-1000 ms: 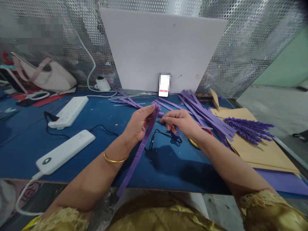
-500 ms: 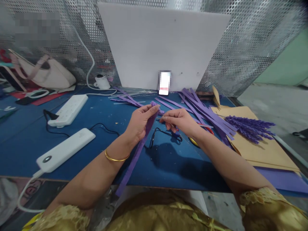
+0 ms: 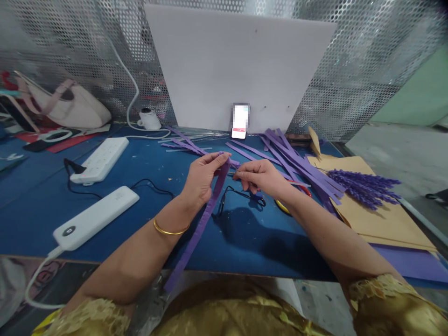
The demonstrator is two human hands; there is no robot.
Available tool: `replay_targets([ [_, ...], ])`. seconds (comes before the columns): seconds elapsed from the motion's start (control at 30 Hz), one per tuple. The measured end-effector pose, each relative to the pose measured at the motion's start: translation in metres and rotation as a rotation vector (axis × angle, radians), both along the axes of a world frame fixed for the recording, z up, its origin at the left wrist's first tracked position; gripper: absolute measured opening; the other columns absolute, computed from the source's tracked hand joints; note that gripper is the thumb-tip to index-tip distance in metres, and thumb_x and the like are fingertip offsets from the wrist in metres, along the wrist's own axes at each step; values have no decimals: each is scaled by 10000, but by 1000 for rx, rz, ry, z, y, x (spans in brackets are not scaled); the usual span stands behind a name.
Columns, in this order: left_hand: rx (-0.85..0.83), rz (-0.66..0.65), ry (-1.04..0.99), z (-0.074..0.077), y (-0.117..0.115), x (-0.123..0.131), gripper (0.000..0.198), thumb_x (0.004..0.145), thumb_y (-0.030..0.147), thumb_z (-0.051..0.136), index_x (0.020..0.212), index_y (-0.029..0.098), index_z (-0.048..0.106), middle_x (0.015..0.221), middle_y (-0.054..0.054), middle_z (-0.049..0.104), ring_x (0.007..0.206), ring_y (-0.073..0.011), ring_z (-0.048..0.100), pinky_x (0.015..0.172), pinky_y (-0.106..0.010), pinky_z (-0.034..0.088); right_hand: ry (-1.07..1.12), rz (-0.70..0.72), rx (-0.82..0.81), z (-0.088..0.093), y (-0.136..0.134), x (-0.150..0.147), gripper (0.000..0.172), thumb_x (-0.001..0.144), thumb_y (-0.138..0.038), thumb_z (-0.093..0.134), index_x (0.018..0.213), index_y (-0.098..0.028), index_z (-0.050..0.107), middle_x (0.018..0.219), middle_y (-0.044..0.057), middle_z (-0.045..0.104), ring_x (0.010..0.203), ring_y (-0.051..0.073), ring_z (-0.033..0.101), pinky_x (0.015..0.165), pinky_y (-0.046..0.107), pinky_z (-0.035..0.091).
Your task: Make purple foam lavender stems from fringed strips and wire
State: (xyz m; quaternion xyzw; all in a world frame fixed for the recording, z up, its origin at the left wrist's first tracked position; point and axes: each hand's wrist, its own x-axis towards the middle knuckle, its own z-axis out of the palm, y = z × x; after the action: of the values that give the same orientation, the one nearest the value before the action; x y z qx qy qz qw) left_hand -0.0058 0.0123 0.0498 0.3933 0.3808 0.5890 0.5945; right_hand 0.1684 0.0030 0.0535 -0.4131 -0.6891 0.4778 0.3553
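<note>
My left hand pinches the top end of a long fringed purple strip, which hangs down past the blue table's front edge. Just right of it, my right hand is closed in a pinch on a thin stick whose tip meets the strip's upper end. A small purple roll sits where the two meet. Black-handled scissors lie on the table under my right hand.
Loose purple strips fan out at the back right. Finished purple flower stems rest on brown paper. A white power bank and power strip lie left. A phone leans on a white board.
The hands have stayed almost in place; the strip's top end sits slightly lower and closer to the stick, and its hanging tail has shifted a little left.
</note>
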Motion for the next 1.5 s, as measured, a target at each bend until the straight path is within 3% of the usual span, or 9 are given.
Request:
replay_targets([
  [0.2, -22, -125, 31, 3, -1, -2, 415, 571, 463, 907, 833, 162, 791, 732, -12, 702, 617, -90, 560, 566, -214, 418, 54, -6, -39, 3, 1, 3, 204, 814, -330, 641, 789, -145, 722, 542, -20, 626, 374, 69, 460, 404, 219, 331],
  [0.63, -118, -212, 128, 5, 4, -7, 326, 561, 340, 921, 779, 135, 794, 680, -26, 695, 634, -97, 587, 590, -194, 443, -9, 19, -121, 9, 7, 13, 327, 856, -460, 602, 832, -156, 720, 660, 37, 683, 477, 101, 541, 463, 237, 381],
  [0.8, -168, -226, 113, 3, 9, -10, 280, 617, 304, 892, 815, 136, 789, 680, -18, 688, 610, -93, 591, 568, -193, 461, -582, -378, 128, 5, 26, 43, 394, 894, -484, 571, 658, -177, 644, 682, 80, 692, 623, 170, 622, 579, 289, 413],
  [0.9, -192, -231, 108, 3, 10, -10, 257, 636, 291, 881, 813, 132, 782, 677, -16, 682, 603, -90, 591, 558, -188, 464, -876, -386, -55, -9, 30, 57, 495, 872, -553, 580, 544, -184, 599, 598, 96, 673, 555, 190, 615, 556, 316, 407],
  [1.0, -210, -241, 85, 2, 9, -8, 245, 635, 274, 878, 797, 120, 778, 661, -19, 672, 591, -85, 583, 548, -181, 457, -775, -291, -241, -29, 25, 54, 557, 815, -673, 598, 538, -191, 581, 579, 96, 674, 491, 175, 604, 514, 304, 416],
  [1.1, -192, -269, 76, -2, 9, -7, 279, 620, 293, 886, 809, 115, 782, 676, -31, 681, 584, -81, 571, 518, -177, 427, -813, -392, -123, -48, 17, 43, 592, 767, -722, 610, 486, -208, 530, 486, 75, 606, 484, 179, 571, 478, 296, 348],
  [1.23, -195, -279, 76, -7, 11, -5, 308, 605, 316, 893, 814, 118, 784, 681, -41, 686, 587, -84, 568, 502, -179, 399, -583, -528, -116, -62, 12, 34, 462, 695, -510, 757, 473, -211, 483, 436, 22, 514, 466, 154, 517, 456, 272, 295],
  [1.37, -226, -265, 62, -9, 12, -4, 275, 616, 311, 885, 794, 129, 783, 666, -33, 680, 571, -82, 552, 506, -187, 403, -275, -559, -235, -68, 13, 36, 331, 708, -444, 736, 622, -201, 528, 516, -1, 540, 481, 149, 552, 459, 264, 418],
  [1.5, -233, -233, 55, -7, 12, -4, 265, 624, 315, 883, 788, 131, 784, 655, -26, 681, 590, -80, 562, 527, -177, 422, -47, -646, -177, -67, 10, 34, 283, 758, -430, 653, 784, -219, 467, 675, -21, 569, 554, 138, 608, 544, 281, 513],
])
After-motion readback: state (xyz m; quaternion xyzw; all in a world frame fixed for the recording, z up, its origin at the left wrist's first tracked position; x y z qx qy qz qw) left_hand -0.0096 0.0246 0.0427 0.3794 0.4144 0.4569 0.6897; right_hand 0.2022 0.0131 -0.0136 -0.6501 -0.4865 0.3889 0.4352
